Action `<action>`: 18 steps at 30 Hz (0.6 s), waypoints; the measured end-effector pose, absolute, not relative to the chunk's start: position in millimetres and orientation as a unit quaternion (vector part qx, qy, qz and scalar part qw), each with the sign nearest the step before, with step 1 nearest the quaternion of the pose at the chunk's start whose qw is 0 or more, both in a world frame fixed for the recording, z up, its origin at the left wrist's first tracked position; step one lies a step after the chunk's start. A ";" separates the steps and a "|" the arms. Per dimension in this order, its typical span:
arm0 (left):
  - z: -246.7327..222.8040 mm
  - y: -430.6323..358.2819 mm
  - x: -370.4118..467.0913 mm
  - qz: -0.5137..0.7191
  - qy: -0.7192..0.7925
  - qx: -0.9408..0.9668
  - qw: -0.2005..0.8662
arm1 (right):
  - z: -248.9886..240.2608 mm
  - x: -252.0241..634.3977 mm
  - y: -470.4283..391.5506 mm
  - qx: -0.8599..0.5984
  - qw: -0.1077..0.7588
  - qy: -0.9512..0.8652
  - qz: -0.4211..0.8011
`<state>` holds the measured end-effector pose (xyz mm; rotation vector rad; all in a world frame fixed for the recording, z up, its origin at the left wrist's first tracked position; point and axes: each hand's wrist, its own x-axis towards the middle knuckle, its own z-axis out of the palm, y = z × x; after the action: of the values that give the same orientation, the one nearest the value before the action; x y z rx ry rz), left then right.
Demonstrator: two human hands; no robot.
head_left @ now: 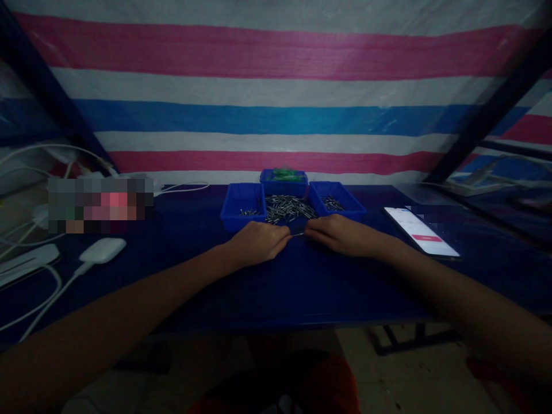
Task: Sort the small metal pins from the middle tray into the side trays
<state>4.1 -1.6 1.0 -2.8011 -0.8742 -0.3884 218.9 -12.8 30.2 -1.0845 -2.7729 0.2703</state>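
Note:
My left hand [262,241] and my right hand [334,234] meet near the middle of the blue table, fingers pinched. Between the fingertips runs a thin, light metal piece [297,234], held at both ends; it is too small to name exactly. Just beyond my hands lies a loose pile of small metal pins [288,207]. A blue bin [244,198] on the left holds a few similar pieces. Another blue bin [338,201], on the right, has a small heap of them. Behind the pile, a third blue bin [283,183] contains green material [284,172].
A phone [422,232] with a lit screen lies to the right. On the left are a white charger [102,250], white cables [56,287] and a blurred-out patch. Behind the table [267,293] hangs a striped sheet [276,121] between dark posts.

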 end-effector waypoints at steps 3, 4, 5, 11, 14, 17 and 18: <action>1.5 -1.0 3.5 -0.131 -0.293 -0.943 0.087 | 30.3 220.1 -11.8 -0.365 0.080 -0.924 0.083; 1.4 -0.6 3.3 -0.132 -0.293 -0.943 0.083 | 30.3 220.6 -11.4 -0.363 0.081 -0.925 0.082; 1.3 -0.1 3.1 -0.134 -0.293 -0.943 0.080 | 30.2 221.1 -11.0 -0.360 0.082 -0.926 0.082; 0.8 1.0 3.4 -0.145 -0.298 -0.941 0.072 | 28.2 221.8 -10.3 -0.355 0.086 -0.926 0.093; 1.5 0.5 3.8 -0.147 -0.295 -0.941 0.073 | 26.8 221.2 -10.0 -0.357 0.077 -0.925 0.100; 2.0 0.3 4.0 -0.143 -0.295 -0.942 0.076 | 25.8 220.8 -9.4 -0.353 0.075 -0.927 0.106; 2.1 0.3 3.9 -0.143 -0.295 -0.942 0.077 | 25.6 220.8 -9.4 -0.352 0.075 -0.927 0.106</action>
<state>3.9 0.3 2.1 -2.8216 -0.8829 -0.4272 220.8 -9.4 25.6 -1.0575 -2.7812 0.3175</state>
